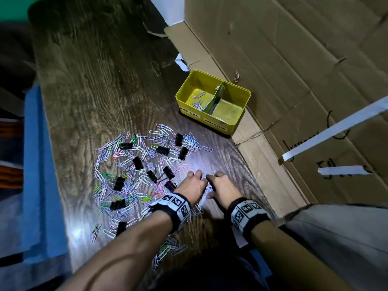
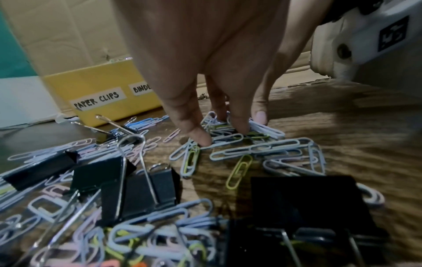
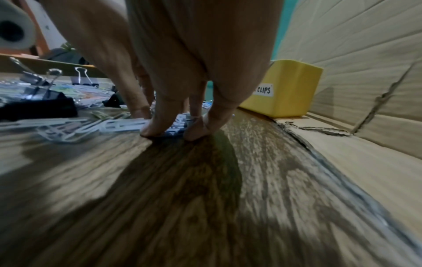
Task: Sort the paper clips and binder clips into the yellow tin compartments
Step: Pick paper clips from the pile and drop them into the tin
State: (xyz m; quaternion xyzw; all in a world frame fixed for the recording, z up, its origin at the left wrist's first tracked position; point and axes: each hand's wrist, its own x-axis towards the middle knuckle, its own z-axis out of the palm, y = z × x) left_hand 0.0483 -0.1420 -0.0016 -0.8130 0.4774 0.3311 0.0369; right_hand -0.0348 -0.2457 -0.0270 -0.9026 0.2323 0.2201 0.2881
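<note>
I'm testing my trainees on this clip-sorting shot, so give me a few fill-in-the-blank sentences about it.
1. The tin is coloured ____.
2. The few clips already in the tin lie in the compartment labelled ____ clips.
3. The binder clips on the table are coloured ____.
4. The left hand and right hand have their fingertips down on a cluster of ____ clips.

Missing words: yellow; paper; black; paper

White label "PAPER CLIPS" [image 2: 99, 100] on yellow tin [image 2: 91, 83] front, beside it label starting "BINDE" [image 2: 142, 88], partly hidden, cardboard scrawl illegible
</note>
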